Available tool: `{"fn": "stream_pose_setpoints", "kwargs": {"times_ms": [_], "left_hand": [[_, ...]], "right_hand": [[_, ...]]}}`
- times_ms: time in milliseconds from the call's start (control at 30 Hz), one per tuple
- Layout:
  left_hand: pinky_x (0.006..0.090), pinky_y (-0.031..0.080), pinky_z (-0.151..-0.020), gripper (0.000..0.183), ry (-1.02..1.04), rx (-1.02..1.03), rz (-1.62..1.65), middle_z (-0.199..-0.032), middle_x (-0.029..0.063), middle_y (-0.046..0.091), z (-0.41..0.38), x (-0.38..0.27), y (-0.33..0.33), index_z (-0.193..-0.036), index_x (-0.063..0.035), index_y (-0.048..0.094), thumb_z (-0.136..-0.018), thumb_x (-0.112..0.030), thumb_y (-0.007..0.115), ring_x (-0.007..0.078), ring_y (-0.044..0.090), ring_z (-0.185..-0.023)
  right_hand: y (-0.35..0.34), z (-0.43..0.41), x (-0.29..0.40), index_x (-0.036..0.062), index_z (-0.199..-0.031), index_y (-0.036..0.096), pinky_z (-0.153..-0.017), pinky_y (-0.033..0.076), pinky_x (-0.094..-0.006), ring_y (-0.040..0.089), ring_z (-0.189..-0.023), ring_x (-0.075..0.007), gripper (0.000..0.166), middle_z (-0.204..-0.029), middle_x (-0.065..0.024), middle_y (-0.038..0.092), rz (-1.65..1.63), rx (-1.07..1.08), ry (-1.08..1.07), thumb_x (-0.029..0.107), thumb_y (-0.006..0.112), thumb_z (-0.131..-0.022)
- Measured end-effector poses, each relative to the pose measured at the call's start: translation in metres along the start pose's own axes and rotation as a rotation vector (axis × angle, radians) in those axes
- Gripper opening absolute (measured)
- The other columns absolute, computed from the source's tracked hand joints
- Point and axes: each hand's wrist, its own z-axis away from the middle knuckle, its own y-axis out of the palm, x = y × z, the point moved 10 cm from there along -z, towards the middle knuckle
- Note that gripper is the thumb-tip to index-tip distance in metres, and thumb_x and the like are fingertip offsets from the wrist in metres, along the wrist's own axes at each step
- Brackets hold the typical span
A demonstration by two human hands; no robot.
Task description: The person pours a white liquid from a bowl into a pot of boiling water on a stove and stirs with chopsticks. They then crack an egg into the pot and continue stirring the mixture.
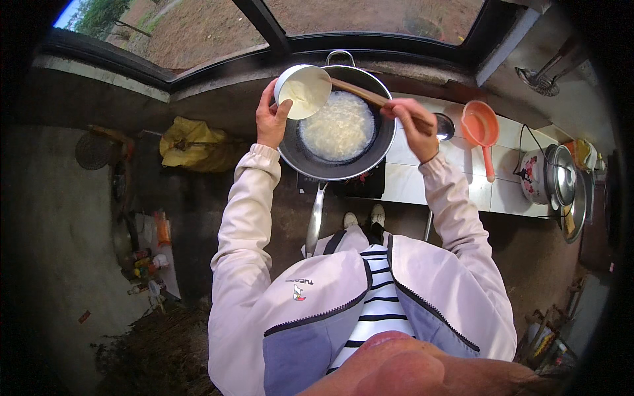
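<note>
My left hand (273,116) grips a white bowl (303,91), tilted over the left part of a deep frying pan (338,171). Pale residue coats the bowl's inside. A bubbling, pale yellowish-white mass (338,126) spreads across the pan's bottom. In my right hand (412,126) is a brown wooden utensil (359,91) that slants over the pan toward the bowl; its far end is hidden behind the bowl. The pan sits on a black cooktop (369,185), its metal handle (316,218) pointing toward me.
Right of the pan, an orange plastic dipper (480,123) lies on the white tiled counter (411,180). Farther right stands a floral pot (535,178) with a metal lid (562,171). A yellow bag (190,143) is at the left. Behind the pan runs a black window frame (376,43).
</note>
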Motion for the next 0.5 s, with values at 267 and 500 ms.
{"fn": "stream_pose_setpoints", "kwargs": {"times_ms": [267,500], "left_hand": [[0.0292,0.053,-0.091,0.066,0.046,-0.081,0.054,-0.128,0.0093,0.058,-0.002,-0.011,0.013,-0.143,-0.0052,0.048,-0.089,-0.029,0.078,0.0155,0.062,-0.108],[0.0301,0.053,-0.093,0.068,0.103,-0.055,0.126,-0.132,0.0087,0.056,-0.007,-0.021,0.028,-0.144,-0.0060,0.047,-0.088,-0.027,0.079,0.0170,0.061,-0.111]], "right_hand": [[0.008,0.036,-0.038,-0.0036,-0.116,0.068,-0.087,0.058,-0.0313,0.072,-0.096,-0.0214,0.026,-0.105,-0.0140,0.072,-0.100,-0.044,0.146,0.016,0.060,-0.102],[0.000,0.067,-0.076,-0.0045,-0.118,0.066,-0.086,0.059,-0.0314,0.072,-0.097,-0.0238,0.033,-0.107,-0.0166,0.071,-0.372,-0.238,0.342,0.024,0.059,-0.103]]}}
